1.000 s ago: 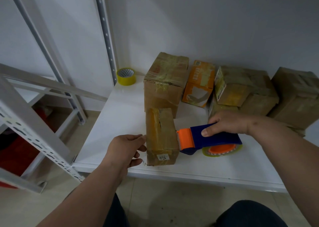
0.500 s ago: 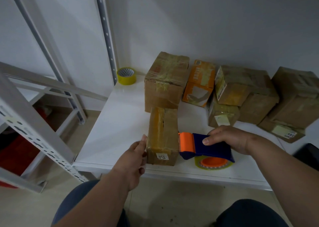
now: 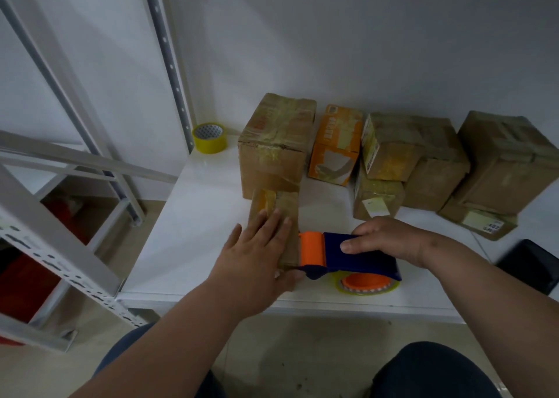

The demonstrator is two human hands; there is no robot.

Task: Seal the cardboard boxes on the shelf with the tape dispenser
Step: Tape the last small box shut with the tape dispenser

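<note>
White shelf (image 3: 196, 216), front edge toward the viewer, grey wall behind. Small cardboard box (image 3: 284, 204): near front edge, lying lengthwise. Left hand (image 3: 257, 258): flat on the box top, fingers straight, pressing. Tape dispenser (image 3: 348, 258): blue body, orange roller against the box's 3 o'clock side. Right hand (image 3: 390, 240): curled round the dispenser body. Step judged: seating tape on the box. Next calls for a steady pull across while the box stays pinned. Other boxes (image 3: 423, 155): 12 to 2 o'clock. Spare tape roll (image 3: 209, 137): 11 o'clock.

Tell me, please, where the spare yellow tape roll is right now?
The tape roll sits at the shelf's far left corner, beside the upright post, left of the tall box.
</note>
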